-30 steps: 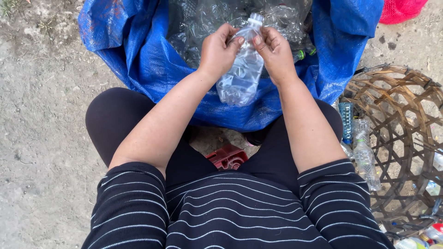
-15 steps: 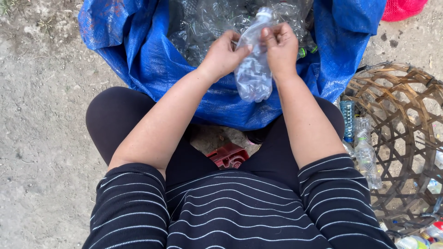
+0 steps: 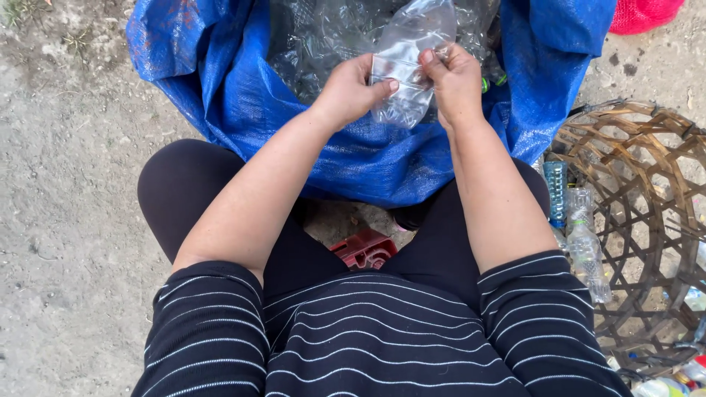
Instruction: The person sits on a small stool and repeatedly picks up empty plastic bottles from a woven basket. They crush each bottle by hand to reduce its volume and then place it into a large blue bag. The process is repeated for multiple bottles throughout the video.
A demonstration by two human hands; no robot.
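Two hands on one clear plastic bottle here, held up over the open mouth of a big blue woven sack that's stuffed with more clear bottles. The left hand is curled around the bottle's left side, thumb pressed flat across the front. The right hand pinches it from the other side, thumb up on the crumpled plastic, fingers closed behind it. The bottle looks squashed and tilts up toward the top edge of the view. The sack sits on bare dirt right in front of the person's knees. Between the legs there's a small red plastic thing on the ground. Off to the right is a woven bamboo basket, with a couple of empty bottles lying against its near side
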